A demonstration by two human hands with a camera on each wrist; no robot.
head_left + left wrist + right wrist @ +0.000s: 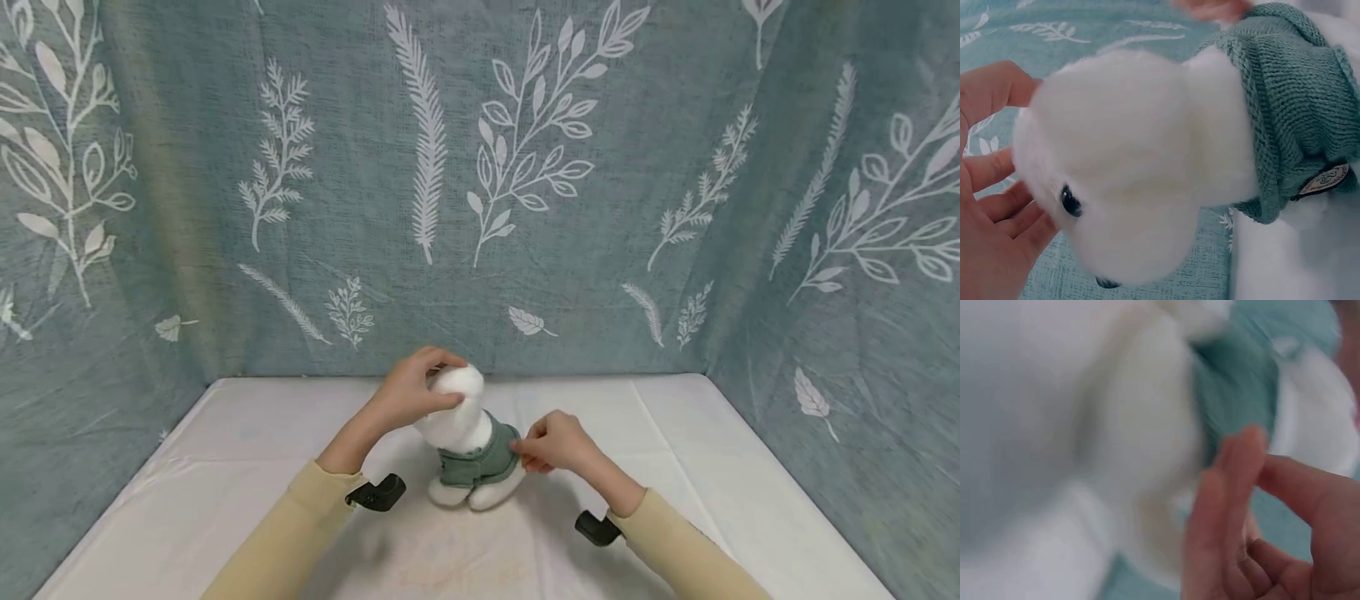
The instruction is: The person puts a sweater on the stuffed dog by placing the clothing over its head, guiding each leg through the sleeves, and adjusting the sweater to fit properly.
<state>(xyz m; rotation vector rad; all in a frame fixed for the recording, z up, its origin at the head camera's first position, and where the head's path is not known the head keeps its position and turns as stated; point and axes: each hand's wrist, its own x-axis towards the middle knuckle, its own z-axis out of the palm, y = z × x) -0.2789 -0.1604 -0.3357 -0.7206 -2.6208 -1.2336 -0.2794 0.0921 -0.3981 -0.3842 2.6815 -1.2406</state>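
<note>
A white plush animal [453, 429] sits upright on the table, wearing a green knitted sweater [487, 460]. My left hand [408, 390] grips its head, thumb on one side and fingers on the other. Close up in the left wrist view are the plush head [1122, 150], a black eye [1070, 200] and a small label [1324, 181] on the knit. At the sweater's lower edge, on the right side of the toy, my right hand [558, 442] pinches the fabric between thumb and fingers. The right wrist view is blurred, with the sweater [1238, 394] beside the fingertips.
The toy rests on a white-covered table [262, 450], towards its back edge. Blue-green cloth [360, 167] with white leaf prints hangs behind and along both sides. Black wrist cameras [378, 493] sit at both cream sleeves [288, 533].
</note>
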